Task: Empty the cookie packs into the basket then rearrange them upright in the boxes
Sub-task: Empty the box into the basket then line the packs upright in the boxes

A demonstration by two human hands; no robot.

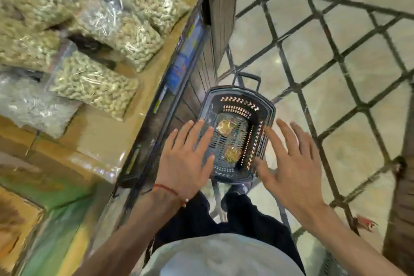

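Head view: looking straight down at a dark basket (239,102) sitting on the floor, just beside the base of the shelf (170,69). 2 gold cookie packs (225,127) lie flat on its bottom, the nearer one (231,154) a bit apart from the far one. Left hand (186,157) and right hand (291,163) hover over the basket's 2 sides, fingers spread apart, holding nothing. I'd say this is the pick-back-up step: next move means reaching down, pinching 1 pack, then standing it in a box. The cardboard (89,141) on the shelf is too blurry to tell if it's a box.
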